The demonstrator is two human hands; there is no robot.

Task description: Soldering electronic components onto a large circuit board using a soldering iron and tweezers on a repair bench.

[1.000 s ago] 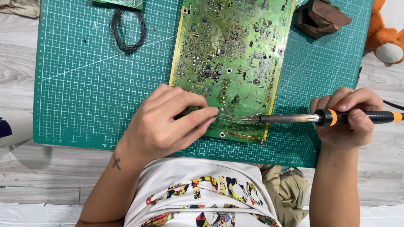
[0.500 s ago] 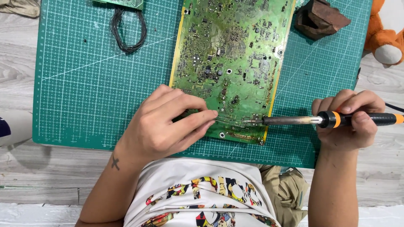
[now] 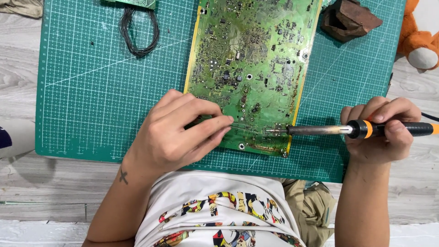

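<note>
A large green circuit board (image 3: pixel 251 59) lies on a green cutting mat (image 3: pixel 91 91). My left hand (image 3: pixel 176 132) rests on the board's near left corner, fingers pinched on a thin solder wire (image 3: pixel 249 127) that runs right toward the iron's tip. My right hand (image 3: pixel 382 130) grips a black and orange soldering iron (image 3: pixel 347 130) held level, its metal tip touching the board near the lower right edge.
A coil of black wire (image 3: pixel 139 32) lies on the mat at the upper left. A brown block-shaped object (image 3: pixel 350 20) sits at the mat's upper right, and an orange and white plush toy (image 3: pixel 420 41) is beyond the right edge. Grey wood planks surround the mat.
The iron's tip has shifted slightly along the board's near edge; both hands stay almost where they were.
</note>
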